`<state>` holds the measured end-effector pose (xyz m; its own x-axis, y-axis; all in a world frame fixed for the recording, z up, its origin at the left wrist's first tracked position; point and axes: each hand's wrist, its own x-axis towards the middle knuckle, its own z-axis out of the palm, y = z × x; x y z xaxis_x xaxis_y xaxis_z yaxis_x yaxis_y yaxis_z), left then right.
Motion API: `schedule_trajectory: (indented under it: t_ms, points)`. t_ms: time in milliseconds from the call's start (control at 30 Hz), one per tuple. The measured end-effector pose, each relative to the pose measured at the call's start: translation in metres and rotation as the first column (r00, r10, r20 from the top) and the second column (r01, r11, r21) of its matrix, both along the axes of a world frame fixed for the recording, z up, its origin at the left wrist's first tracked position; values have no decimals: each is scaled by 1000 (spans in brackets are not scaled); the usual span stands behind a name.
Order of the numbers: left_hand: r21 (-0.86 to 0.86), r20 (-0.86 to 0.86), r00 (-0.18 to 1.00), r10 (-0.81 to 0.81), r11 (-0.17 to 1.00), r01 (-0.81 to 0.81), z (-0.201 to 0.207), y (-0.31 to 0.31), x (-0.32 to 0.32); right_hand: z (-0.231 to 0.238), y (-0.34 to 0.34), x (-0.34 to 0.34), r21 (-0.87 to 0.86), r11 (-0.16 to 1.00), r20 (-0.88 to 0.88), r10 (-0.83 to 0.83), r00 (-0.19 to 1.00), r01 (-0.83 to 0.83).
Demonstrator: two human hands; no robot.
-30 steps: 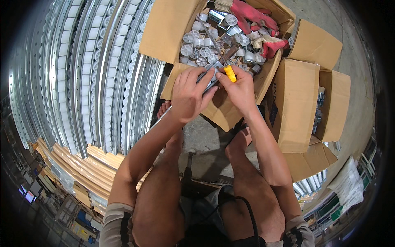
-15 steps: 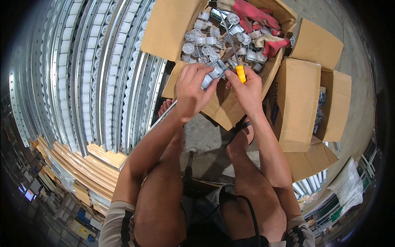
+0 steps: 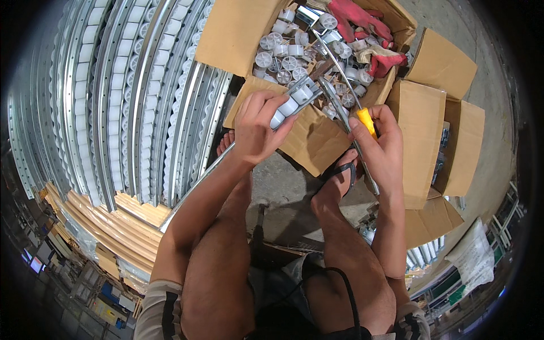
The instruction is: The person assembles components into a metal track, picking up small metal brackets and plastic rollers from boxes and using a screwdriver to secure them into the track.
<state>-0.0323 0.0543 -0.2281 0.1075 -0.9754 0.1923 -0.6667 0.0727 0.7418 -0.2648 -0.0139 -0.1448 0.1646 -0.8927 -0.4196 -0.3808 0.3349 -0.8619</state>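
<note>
My left hand [image 3: 256,124] is closed around the end of a metal roller track [image 3: 289,106] with white rollers between its rails. The track runs back under my left forearm toward the lower left. In my right hand [image 3: 386,141] is a screwdriver with a yellow handle [image 3: 366,122], its long shaft pointing up and left over the box. A narrow metal strip [image 3: 336,102] passes beside my right thumb, with its upper end close to the track's end. Whether my right fingers also grip that strip is hard to make out.
An open cardboard box [image 3: 232,39] holds loose white rollers [image 3: 264,59] and red-and-white work gloves [image 3: 351,20]. Several roller tracks [image 3: 119,102] stack at left, above tan tubes [image 3: 107,226]. A second open box [image 3: 417,141] with metal parts stands at right.
My right hand has moved right and toward me with the screwdriver, away from the track's end. The metal strip now shows lengthwise beside it. My left hand has barely shifted.
</note>
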Motion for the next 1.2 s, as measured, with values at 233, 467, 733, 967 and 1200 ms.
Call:
schedule_trajectory:
  t_ms: [233,467,733,967,1200]
  points:
    - [72,-34,995,-99,992,101,-1,2,8,-6,4,14,110,994,52,-2,999,-4]
    - [123,-248,968,-31,990,63,-2,-7,9,-24,5,26,100,993,84,59,995,-67]
    - [82,-266,961,71,995,-50,-8,-11,5,-13,1,25,228,974,58,-7,998,-6]
    - [292,-464,819,338,931,-219,-9,-11,3,-3,6,1,39,995,-98,95,991,-92]
    - [56,43,997,-61,997,59,15,0,11,81,-10,-11,-32,885,-618,348,705,-465]
